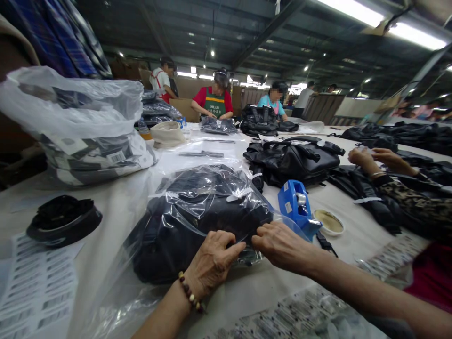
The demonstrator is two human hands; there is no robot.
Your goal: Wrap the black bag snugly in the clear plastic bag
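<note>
A black backpack (169,235) lies on the table in front of me inside a clear plastic bag (208,195). My left hand (213,259), with a bead bracelet at the wrist, rests at the near side of the pack, fingers curled and closed on the plastic. Close to its right, my right hand (278,242) is shut in a pinch on the same plastic at the pack's right end. The fingertips of both hands are partly hidden. Just behind my right hand stands a blue tape dispenser (291,202).
Sheets of barcode labels (38,287) and a black cap-like item (65,221) lie at left, below a filled plastic sack (95,136). An unwrapped black backpack (293,160) sits beyond the dispenser. At right, a co-worker's hands (381,160) hold something small and white.
</note>
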